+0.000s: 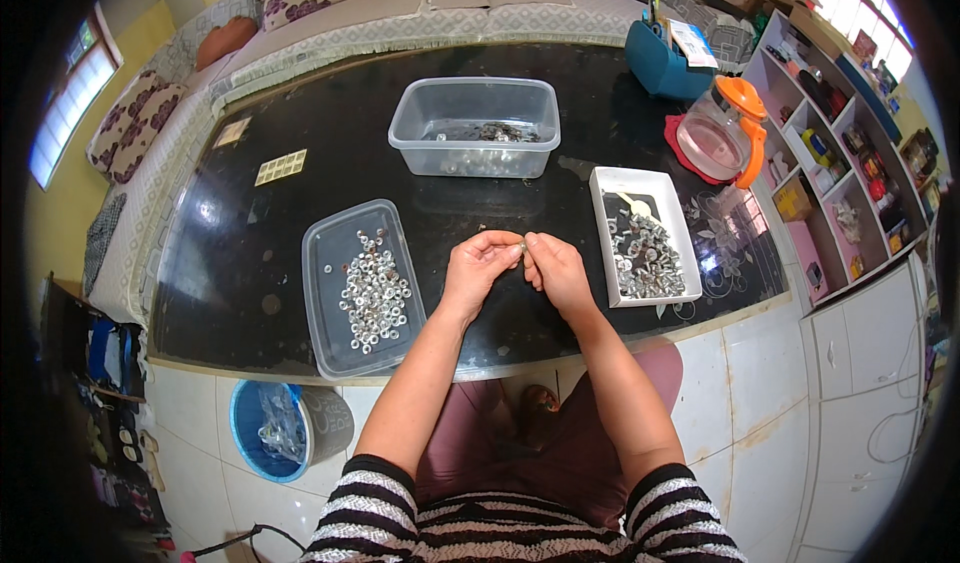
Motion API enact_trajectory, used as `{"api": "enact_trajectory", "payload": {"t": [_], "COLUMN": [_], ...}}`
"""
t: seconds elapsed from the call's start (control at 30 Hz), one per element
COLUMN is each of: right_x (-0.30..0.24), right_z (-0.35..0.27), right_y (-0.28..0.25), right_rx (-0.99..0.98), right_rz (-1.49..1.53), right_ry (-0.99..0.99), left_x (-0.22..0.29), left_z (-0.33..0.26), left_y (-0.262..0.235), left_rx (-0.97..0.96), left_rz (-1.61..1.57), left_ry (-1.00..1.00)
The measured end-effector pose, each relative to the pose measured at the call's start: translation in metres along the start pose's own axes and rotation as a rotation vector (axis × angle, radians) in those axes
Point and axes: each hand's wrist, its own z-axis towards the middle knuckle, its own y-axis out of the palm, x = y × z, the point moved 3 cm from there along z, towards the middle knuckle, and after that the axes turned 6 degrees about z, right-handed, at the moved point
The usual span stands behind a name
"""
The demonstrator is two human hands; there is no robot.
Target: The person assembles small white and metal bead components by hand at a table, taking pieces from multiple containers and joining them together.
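The left hand [480, 265] and right hand [558, 269] were closed at the fingertips on a small metal piece [523, 247], too small to identify, over the black table [450, 213] near its front edge. A shallow tray [328, 308] of metal nuts [375, 303] lay left, a white box [680, 228] of screws [652, 263] right, and a clear tub [480, 163] beyond. A glass pitcher [716, 133] stood far right. A sofa [390, 28] bordered the far side; a blue bucket [328, 425] stood on the tiled floor [765, 373].

Beyond the right grip [560, 273], a fringed-cover sofa [400, 31]; far left, a bright window [72, 113]; right, open shelving [800, 243]; below, white-tiled floor [770, 388].
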Motion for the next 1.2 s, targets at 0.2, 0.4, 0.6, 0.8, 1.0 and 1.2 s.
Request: {"api": "enact_trajectory", "payload": {"t": [0.2, 0.4, 0.6, 0.8, 1.0, 1.2], "right_x": [0.008, 0.008, -0.01, -0.028, -0.051, -0.055], "right_z": [0.0, 0.0, -0.004, -0.008, -0.009, -0.011], "right_y": [-0.001, -0.003, -0.006, -0.015, -0.034, -0.059], "right_rx": [-0.067, -0.037, 0.024, 0.077, 0.169, 0.283], "right_rz": [0.169, 0.143, 0.004, -0.042, -0.061, -0.054], "right_ry": [0.13, 0.129, -0.023, -0.136, -0.2, -0.227], "left_x": [0.002, 0.002, 0.003, 0.002, 0.004, 0.042], "left_z": [-0.001, -0.002, -0.001, -0.001, -0.004, 0.026], "left_y": [0.003, 0.002, 0.0, 0.002, 0.001, -0.022], "left_rx": [0.006, 0.042, 0.075, 0.08, 0.082, 0.243], "left_rz": [-0.01, 0.029, 0.017, 0.042, 0.093, 0.215], "left_ry": [-0.022, -0.033, -0.023, -0.017, -0.007, 0.117]}}
